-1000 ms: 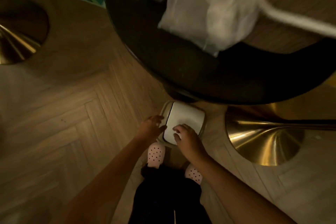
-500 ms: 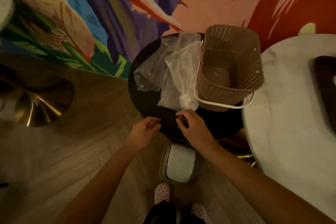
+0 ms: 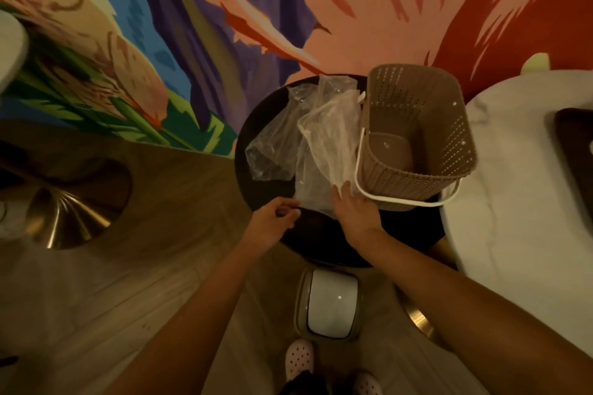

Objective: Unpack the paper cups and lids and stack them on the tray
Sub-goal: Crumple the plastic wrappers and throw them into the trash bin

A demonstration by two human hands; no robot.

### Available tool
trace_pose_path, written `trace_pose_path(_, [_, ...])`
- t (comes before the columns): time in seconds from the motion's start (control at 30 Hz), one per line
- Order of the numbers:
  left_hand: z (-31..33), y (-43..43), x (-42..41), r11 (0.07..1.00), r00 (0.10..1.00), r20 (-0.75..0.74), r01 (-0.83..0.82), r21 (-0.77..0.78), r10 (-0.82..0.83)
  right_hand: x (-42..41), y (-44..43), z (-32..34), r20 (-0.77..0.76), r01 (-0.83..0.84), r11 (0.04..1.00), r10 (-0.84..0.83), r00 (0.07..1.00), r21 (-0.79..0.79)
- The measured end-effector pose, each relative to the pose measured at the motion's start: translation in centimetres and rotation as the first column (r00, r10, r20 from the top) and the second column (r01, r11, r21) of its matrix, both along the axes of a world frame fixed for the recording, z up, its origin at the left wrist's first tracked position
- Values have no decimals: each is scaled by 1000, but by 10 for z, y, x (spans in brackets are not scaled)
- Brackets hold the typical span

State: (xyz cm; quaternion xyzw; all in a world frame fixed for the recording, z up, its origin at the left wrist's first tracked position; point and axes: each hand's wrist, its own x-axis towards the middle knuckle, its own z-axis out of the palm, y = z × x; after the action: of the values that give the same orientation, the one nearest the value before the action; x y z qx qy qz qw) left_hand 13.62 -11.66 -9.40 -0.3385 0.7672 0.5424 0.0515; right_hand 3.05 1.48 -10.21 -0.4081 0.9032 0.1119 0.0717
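On the dark worktop (image 3: 324,232) we find empty plastic bags (image 3: 330,144); our left hand (image 3: 271,224) pinches one, right hand (image 3: 356,212) presses flat; unpacking seems done.

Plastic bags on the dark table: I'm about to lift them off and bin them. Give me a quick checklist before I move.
1. Right hand on the near bag: ok, its fingers lie flat on it.
2. Left hand grip on that bag's corner: cannot tell, the fingers are curled at its edge but contact is unclear.
3. Bags empty: ok as far as it shows, the near bag and the far bag lie flat with nothing visible through them.
4. Bin open to receive them: not ok, its white lid is shut.
5. Basket clear of the bags: cannot tell, it stands right beside the near bag.
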Motion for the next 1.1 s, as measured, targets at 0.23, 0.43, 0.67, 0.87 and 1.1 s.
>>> trace_pose_path(0.23, [19,-16,22,998,998,-21,54,-45,-55,4,-9,33,126,-41,996,51,991,-79])
trace_pose_path(0.43, [61,-19,10,955,988,-94,90,-284,-121,-1,-10,105,19,-36,786,60,998,-617])
trace_pose_path(0.67, [120,11,-41,728,898,-263,87,-680,-353,0,13,214,385,300,434,119,915,-849])
trace_pose_path(0.87, [158,55,-72,602,864,-195,147,-785,-464,-12,64,245,589,563,217,81,804,-798])
trace_pose_path(1.1, [159,95,-64,667,776,-71,488,-563,-627,-30,155,247,752,742,-155,-9,659,-652])
